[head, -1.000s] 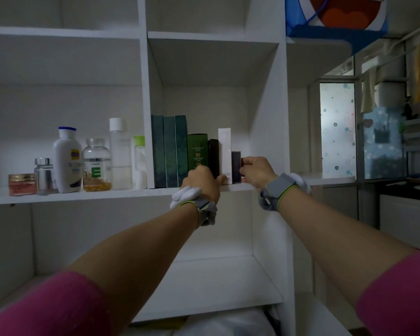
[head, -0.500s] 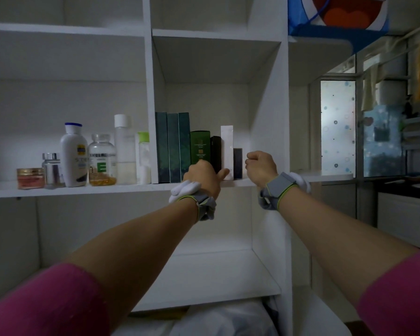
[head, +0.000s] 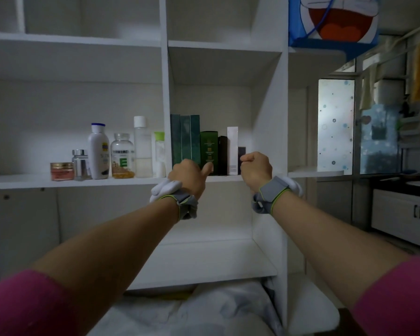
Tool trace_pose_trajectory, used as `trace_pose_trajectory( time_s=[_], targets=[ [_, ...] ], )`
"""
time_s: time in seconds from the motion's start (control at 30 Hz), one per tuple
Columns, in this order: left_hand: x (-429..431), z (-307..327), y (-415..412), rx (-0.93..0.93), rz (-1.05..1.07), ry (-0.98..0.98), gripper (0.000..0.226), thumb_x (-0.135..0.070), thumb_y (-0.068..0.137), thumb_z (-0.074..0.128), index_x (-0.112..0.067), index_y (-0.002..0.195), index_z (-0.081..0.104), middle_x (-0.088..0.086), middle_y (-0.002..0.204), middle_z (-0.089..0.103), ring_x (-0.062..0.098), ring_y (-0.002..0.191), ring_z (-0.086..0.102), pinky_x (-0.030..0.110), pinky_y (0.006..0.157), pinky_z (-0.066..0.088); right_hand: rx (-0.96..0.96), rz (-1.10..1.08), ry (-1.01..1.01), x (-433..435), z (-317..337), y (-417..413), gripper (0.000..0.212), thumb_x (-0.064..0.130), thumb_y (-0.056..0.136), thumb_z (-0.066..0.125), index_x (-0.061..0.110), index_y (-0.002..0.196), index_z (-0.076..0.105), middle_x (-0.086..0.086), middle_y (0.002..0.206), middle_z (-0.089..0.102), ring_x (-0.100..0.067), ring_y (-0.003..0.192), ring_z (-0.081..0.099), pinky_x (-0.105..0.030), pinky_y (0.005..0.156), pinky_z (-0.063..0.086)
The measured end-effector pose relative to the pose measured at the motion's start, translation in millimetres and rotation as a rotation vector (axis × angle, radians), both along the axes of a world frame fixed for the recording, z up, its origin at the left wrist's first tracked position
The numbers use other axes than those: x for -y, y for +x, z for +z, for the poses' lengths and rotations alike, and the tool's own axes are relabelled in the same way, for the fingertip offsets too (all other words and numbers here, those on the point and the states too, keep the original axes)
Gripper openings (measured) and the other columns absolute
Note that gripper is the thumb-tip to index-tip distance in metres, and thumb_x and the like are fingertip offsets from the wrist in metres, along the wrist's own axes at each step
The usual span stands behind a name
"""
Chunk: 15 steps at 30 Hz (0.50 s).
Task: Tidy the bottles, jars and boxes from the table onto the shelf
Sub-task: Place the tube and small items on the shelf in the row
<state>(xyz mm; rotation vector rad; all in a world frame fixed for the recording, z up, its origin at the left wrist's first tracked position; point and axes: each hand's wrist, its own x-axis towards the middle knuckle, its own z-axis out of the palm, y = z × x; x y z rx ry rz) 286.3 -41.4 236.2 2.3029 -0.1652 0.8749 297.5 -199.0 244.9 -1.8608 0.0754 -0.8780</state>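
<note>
In the left bay of the white shelf (head: pixel 83 181): red jar (head: pixel 61 170), silver-capped bottle (head: pixel 81 163), white lotion bottle (head: pixel 98 151) with blue cap, clear jar marked E (head: pixel 122 156), tall clear bottle (head: pixel 143 146) with white cap, green-capped bottle (head: pixel 159 154); all upright in a row, left to right.
In the right bay: tall dark green boxes (head: pixel 184 139), shorter green box (head: pixel 209 147), black box (head: pixel 222 155), white box (head: pixel 232 149), small dark box (head: pixel 241 151); upright, packed side by side from the divider rightward.
Left hand (head: pixel 188 177): raised at the board's front edge, fingers curled in, thumb stuck out toward the foot of the shorter green box, possibly touching it; nothing held.
Right hand (head: pixel 256 167): balled into a fist just beside the small dark box, gripping nothing visible.
Wrists: grey bands (head: pixel 272 194) with green trim.
Sleeves (head: pixel 22 304): pink, at the lower corners.
Top right: blue cartoon box (head: pixel 335 20) on the unit.
</note>
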Motion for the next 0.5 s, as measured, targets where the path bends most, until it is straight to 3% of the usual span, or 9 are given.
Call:
trace_pose_trajectory(
  time_s=[0.2, 0.37, 0.5],
  targets=[
    [-39, -12, -29, -0.077, 0.024, 0.034, 0.058, -0.059, 0.089, 0.049, -0.005, 0.075, 0.067, 0.011, 0.071, 0.07, 0.028, 0.065, 0.069, 0.042, 0.072, 0.059, -0.017, 0.045, -0.024, -30, -9, -34, 0.025, 0.005, 0.092, 0.051, 0.011, 0.111, 0.067, -0.008, 0.123, 0.063, -0.027, 0.115, 0.056, -0.02, 0.084, 0.038],
    [-70, -21, -57, -0.133, -0.042, 0.024, 0.054, -0.05, 0.092, 0.051, -0.002, 0.076, 0.069, 0.01, 0.065, 0.071, 0.026, 0.062, 0.07, 0.039, 0.074, 0.059, -0.072, 0.085, -0.052, -54, -23, -57, 0.023, 0.008, 0.092, 0.051, 0.01, 0.107, 0.068, -0.009, 0.121, 0.063, -0.029, 0.115, 0.055, -0.027, 0.093, 0.042],
    [-95, -35, -75, -0.197, -0.054, 0.055, 0.051, -0.048, 0.093, 0.052, -0.001, 0.08, 0.068, 0.011, 0.069, 0.071, 0.027, 0.062, 0.069, 0.04, 0.075, 0.058, -0.136, 0.096, -0.071, -74, -41, -69, 0.021, 0.014, 0.092, 0.052, 0.006, 0.101, 0.069, -0.013, 0.114, 0.066, -0.032, 0.109, 0.058, -0.032, 0.091, 0.046]
  ],
)
